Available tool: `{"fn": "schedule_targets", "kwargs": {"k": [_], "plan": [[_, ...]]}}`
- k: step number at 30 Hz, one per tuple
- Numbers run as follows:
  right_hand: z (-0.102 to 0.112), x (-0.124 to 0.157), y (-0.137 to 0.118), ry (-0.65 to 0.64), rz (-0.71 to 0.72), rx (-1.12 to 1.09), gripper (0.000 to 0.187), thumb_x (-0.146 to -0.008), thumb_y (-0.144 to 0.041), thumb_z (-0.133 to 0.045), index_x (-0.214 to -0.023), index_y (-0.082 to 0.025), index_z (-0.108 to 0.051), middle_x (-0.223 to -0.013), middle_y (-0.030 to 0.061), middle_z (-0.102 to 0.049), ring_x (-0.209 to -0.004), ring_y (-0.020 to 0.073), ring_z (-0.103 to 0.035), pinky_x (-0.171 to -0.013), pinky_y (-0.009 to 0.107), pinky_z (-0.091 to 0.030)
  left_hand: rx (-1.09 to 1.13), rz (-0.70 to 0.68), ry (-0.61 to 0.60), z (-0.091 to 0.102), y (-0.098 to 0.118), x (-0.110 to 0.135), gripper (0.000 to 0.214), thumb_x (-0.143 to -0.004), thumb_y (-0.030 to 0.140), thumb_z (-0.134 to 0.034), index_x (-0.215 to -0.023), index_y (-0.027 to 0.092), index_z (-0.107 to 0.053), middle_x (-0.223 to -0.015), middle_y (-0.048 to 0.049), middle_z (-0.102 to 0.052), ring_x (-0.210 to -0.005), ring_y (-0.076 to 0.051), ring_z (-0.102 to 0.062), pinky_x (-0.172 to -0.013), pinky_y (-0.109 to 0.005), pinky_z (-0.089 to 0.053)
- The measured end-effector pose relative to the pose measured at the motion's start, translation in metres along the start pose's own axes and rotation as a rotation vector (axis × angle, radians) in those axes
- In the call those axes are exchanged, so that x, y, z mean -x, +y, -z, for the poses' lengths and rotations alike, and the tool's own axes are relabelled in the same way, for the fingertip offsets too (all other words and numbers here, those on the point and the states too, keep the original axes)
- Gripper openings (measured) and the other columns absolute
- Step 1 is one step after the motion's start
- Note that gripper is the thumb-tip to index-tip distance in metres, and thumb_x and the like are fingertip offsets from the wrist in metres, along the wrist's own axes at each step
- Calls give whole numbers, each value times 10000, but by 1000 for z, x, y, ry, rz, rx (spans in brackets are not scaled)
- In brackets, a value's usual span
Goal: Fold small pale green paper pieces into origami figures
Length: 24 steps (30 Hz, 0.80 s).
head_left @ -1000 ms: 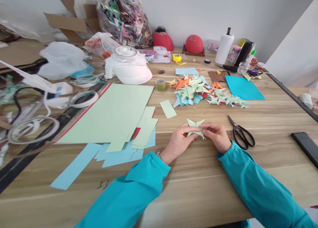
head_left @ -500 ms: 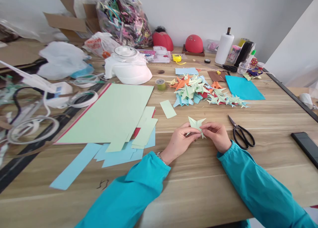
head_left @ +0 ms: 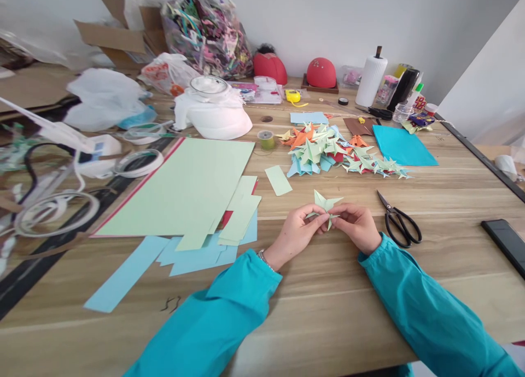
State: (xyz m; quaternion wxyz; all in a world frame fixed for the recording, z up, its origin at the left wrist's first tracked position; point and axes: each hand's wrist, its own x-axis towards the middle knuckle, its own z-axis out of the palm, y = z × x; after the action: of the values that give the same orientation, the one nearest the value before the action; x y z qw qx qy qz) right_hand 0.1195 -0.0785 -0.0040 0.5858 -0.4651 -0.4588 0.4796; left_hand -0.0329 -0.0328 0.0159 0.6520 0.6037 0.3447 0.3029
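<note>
A pale green folded paper star [head_left: 327,202] with pointed arms is held between my two hands, just above the table. My left hand [head_left: 296,232] pinches it from the left, thumb in front. From the right, my right hand [head_left: 356,224] grips it with thumb and fingertips; part of the star is hidden behind the fingers. Black-handled scissors [head_left: 400,224] lie beside my right hand, blades pointing away. Farther off, a small green paper rectangle [head_left: 278,180] rests alone. Behind it sits a heap of folded paper stars [head_left: 314,150] in green, orange, blue and red.
Left of my hands lie a large green sheet [head_left: 184,180], green strips [head_left: 241,218] and blue strips [head_left: 127,273]. A spool [head_left: 266,140] stands near the heap, a turquoise sheet [head_left: 405,145] at its right. A phone [head_left: 505,243] lies far right. Tape rolls [head_left: 138,163] sit left.
The paper star has turned slightly in my fingers, and my left fingers have bent closer around its lower part. The scissors and loose paper stay in place.
</note>
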Motion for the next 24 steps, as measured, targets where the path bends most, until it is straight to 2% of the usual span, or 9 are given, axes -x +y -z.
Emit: {"fn": "schedule_targets", "kwargs": {"k": [3, 6, 10, 13, 17, 21, 24], "plan": [[-1, 0, -1, -28, 4, -11, 172, -651, -271, -757, -801, -204, -704, -692, 16, -677, -656, 159, -635, -651, 315, -505, 32, 8, 28, 1, -1, -1, 216, -759, 354, -627, -780, 138, -624, -631, -11, -615, -623, -122, -568, -609, -240, -461], [-2, -1, -2, 35, 18, 32, 152, -640, -274, -763, -752, -192, -700, -688, 14, -665, -638, 146, -617, -628, 299, -501, 84, -9, 16, 3, -5, -3, 254, -798, 376, -578, -812, 136, -661, -707, -41, -658, -680, -144, -604, -653, -263, -478], [-1, -1, -1, 72, 11, 57, 149, -641, -292, -759, -722, -190, -687, -669, 6, -645, -612, 134, -594, -601, 284, -491, 145, 10, 41, 4, -9, -4, 317, -794, 354, -590, -1011, 134, -662, -732, -55, -681, -705, -167, -633, -656, -278, -493], [0, -1, -1, 73, 6, 78, 172, -642, -314, -756, -719, -185, -673, -669, 6, -633, -608, 133, -583, -600, 288, -487, 135, 15, 80, 4, -9, -4, 357, -779, 316, -610, -1087, 140, -647, -693, -41, -676, -649, -146, -620, -632, -266, -493], [-1, 0, -1, 34, 16, 108, 211, -645, -342, -754, -738, -185, -648, -691, 12, -632, -641, 145, -591, -622, 299, -482, 103, 19, 141, 4, -8, -4, 351, -724, 260, -660, -1051, 135, -667, -643, -22, -665, -592, -121, -597, -606, -242, -483], [-3, 0, 0, -44, 18, 127, 251, -657, -382, -744, -744, -187, -613, -688, 14, -630, -638, 150, -592, -625, 308, -475, 98, 20, 139, 3, -7, -4, 324, -677, 245, -692, -976, 122, -679, -608, -15, -656, -565, -123, -597, -587, -245, -489], [-3, 1, 0, -33, 7, 132, 283, -660, -418, -734, -707, -189, -575, -653, 7, -613, -618, 142, -569, -586, 290, -455, 129, 37, 135, 1, -6, -4, 228, -685, 258, -675, -865, 119, -688, -617, -27, -664, -582, -141, -616, -582, -261, -504]]}}
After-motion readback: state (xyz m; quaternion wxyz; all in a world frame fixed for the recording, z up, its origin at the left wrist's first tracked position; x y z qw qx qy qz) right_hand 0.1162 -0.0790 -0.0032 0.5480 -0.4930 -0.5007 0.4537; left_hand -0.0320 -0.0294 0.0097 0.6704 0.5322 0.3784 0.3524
